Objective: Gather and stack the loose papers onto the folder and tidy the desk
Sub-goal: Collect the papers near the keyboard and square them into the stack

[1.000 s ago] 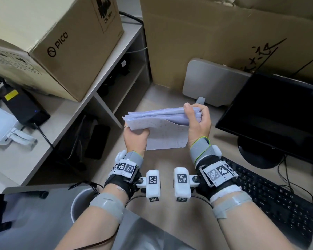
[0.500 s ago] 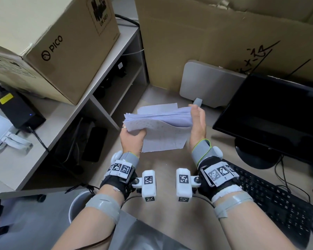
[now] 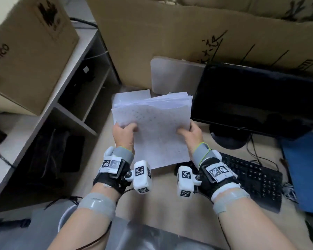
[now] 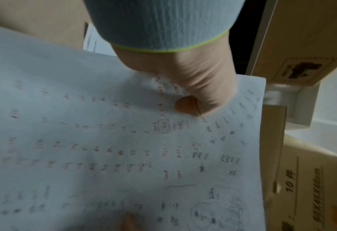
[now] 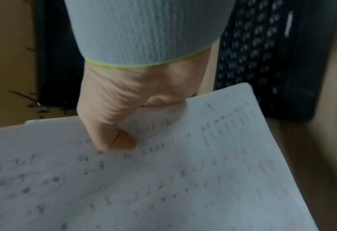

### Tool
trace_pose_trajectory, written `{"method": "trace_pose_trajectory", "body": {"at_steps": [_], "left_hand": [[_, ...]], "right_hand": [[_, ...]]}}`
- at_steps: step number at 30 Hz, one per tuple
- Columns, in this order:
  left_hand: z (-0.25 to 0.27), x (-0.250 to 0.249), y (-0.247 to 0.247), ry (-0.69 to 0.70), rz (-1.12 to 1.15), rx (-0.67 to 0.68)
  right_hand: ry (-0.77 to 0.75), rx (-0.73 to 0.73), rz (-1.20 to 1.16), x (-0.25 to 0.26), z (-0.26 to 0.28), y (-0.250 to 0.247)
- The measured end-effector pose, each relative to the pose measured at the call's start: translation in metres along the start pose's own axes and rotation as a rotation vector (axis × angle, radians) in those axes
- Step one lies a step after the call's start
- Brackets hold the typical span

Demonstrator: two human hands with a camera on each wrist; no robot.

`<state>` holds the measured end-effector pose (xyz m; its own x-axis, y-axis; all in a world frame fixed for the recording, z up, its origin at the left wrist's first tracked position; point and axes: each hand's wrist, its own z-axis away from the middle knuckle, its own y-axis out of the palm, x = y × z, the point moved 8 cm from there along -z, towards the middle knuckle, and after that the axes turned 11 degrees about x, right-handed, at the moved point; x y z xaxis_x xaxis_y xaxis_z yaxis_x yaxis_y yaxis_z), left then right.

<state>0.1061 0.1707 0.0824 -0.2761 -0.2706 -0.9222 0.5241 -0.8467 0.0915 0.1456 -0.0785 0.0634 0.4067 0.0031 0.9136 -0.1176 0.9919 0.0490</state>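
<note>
Above the beige bench, a sheaf of white handwritten papers is held tilted, each side edge pinched, thumb on top, by the left hand and right hand.

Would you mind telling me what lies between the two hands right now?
The stack of papers spans between them; the left hand and right hand each grip a side, seen in the head view.

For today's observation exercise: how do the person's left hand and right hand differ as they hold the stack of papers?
The left hand pinches the stack of papers at its left edge; the right hand at its right edge. The left hand is next to the shelf unit, the right hand next to the monitor. Both press a thumb on the top sheet.
</note>
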Motion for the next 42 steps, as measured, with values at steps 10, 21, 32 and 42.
{"method": "trace_pose_trajectory", "body": {"at_steps": [10,21,32,42], "left_hand": [[0.062,0.049,0.076,-0.135,-0.098,0.373],[0.053,0.068,-0.025,-0.255,-0.261,0.05],[-0.116,0.055,-0.078,-0.376,-0.497,0.046],[-0.163,0.088,-0.07,-0.575,-0.672,0.096]], "right_hand": [[0.137,-0.054,0.01,-0.024,0.041,-0.114],[0.25,0.318,0.369,-0.036,0.001,0.002],[0.381,0.189,0.488,-0.077,-0.131,0.101],[0.756,0.004,0.624,-0.1,-0.164,0.121]]}}
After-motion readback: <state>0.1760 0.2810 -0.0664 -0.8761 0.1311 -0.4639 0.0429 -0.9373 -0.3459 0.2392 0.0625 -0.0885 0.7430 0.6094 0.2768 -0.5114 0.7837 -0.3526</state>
